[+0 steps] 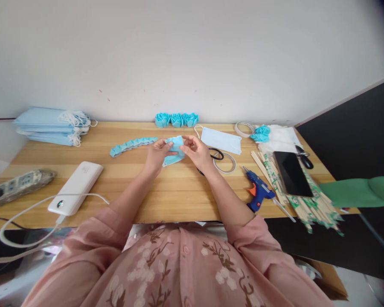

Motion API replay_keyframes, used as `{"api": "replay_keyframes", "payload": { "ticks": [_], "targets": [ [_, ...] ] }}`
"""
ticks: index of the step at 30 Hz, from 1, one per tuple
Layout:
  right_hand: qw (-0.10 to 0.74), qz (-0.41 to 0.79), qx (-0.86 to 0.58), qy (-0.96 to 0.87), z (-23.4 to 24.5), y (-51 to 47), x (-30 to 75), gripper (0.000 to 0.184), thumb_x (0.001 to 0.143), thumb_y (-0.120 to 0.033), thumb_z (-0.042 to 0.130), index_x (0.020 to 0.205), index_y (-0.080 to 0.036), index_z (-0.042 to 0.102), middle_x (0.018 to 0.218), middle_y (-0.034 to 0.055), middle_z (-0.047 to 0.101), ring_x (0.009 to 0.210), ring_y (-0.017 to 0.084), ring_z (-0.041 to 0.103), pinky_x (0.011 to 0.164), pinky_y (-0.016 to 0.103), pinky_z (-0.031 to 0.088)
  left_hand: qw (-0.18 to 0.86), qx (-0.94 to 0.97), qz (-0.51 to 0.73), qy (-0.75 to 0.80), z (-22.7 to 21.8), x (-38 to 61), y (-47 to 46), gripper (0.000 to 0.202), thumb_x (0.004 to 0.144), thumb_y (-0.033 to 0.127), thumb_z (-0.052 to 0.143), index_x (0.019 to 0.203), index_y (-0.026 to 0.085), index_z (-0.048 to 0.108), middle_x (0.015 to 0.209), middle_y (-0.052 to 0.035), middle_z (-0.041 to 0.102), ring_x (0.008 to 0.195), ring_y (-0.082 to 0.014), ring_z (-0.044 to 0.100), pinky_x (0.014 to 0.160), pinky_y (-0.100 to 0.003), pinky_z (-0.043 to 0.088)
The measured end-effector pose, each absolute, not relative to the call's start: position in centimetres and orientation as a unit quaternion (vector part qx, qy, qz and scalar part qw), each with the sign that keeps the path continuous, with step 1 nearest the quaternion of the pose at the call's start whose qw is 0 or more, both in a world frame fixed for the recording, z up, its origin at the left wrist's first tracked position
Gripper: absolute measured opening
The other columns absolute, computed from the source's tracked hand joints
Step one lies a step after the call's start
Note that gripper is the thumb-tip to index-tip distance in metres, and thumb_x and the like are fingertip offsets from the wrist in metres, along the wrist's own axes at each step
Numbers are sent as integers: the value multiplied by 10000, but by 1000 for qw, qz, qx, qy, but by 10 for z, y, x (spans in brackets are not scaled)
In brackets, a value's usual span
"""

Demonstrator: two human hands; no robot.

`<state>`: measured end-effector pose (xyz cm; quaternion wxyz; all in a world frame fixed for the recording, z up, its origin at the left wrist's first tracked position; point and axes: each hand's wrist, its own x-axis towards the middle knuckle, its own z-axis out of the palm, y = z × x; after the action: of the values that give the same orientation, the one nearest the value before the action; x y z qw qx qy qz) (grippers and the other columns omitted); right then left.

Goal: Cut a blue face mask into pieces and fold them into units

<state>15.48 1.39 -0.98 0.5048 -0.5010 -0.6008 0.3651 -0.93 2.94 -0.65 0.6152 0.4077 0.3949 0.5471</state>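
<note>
Between my hands is a piece of light blue mask fabric (176,144), partly folded, raised a little over the table. My left hand (158,154) pinches its left edge between thumb and fingers. On the other side my right hand (196,151) grips the right edge, thumb in front. Just left of my left hand lies a curved row of folded blue pieces (131,146). A flat blue face mask (221,140) rests right of my right hand. Black-handled scissors (216,153) lie partly hidden by my right hand and wrist, beside a roll of tape (231,163).
Three blue fabric roses (176,120) stand against the wall. A mask stack (51,125), a white power bank (78,187) and a power strip (22,183) occupy the left. Rightward are a blue glue gun (258,189), wrapped chopsticks (316,213) and a phone (292,174).
</note>
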Motion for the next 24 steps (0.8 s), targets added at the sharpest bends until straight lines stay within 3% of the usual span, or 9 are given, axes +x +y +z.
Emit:
{"api": "replay_keyframes", "payload": {
  "ticks": [3,6,10,12,16,21,24],
  "targets": [
    [491,348,-514,-611,-9,12,153,303,787,-495,696,814,-203,619,713,-27,580,663,129,519,645,261,422,604,444,530,396,-7,-6,26,250,683,311,830,706,139,649,693,14,640,668,-112,632,672,-272,602],
    [517,336,-529,-583,-10,13,152,342,818,-502,654,683,-204,556,626,-41,499,610,116,448,611,260,387,596,448,531,402,-8,-6,27,236,688,296,825,707,138,650,682,15,637,651,-109,620,664,-274,599],
    [585,365,-502,-522,-12,16,156,337,833,-527,646,746,-207,583,676,-31,551,655,125,508,666,265,431,593,442,536,408,-8,-9,30,228,691,298,812,681,142,646,660,22,625,624,-104,601,661,-282,601],
    [602,363,-482,-523,-9,16,159,297,833,-508,665,871,-217,623,799,-8,628,750,142,579,736,277,467,589,452,529,411,-9,-9,31,226,690,305,809,676,142,653,657,16,630,623,-108,602,652,-281,599],
    [539,280,-470,-640,-1,13,161,336,831,-444,704,1096,-243,656,1077,48,701,1003,200,629,926,347,475,577,493,509,405,-12,-6,29,199,698,318,797,712,150,690,680,5,662,645,-126,626,648,-270,590],
    [444,161,-468,-747,2,9,156,120,905,-342,624,923,-241,687,992,62,719,1004,236,613,953,398,450,545,564,472,403,-11,-3,24,143,745,252,724,639,171,671,614,22,635,594,-110,604,615,-217,531],
    [444,130,-452,-763,0,7,152,146,940,-305,564,846,-236,652,925,59,703,952,226,604,914,386,455,532,592,455,400,-8,-2,20,173,757,192,692,591,172,648,580,28,617,579,-105,579,594,-203,492]
  ]
}}
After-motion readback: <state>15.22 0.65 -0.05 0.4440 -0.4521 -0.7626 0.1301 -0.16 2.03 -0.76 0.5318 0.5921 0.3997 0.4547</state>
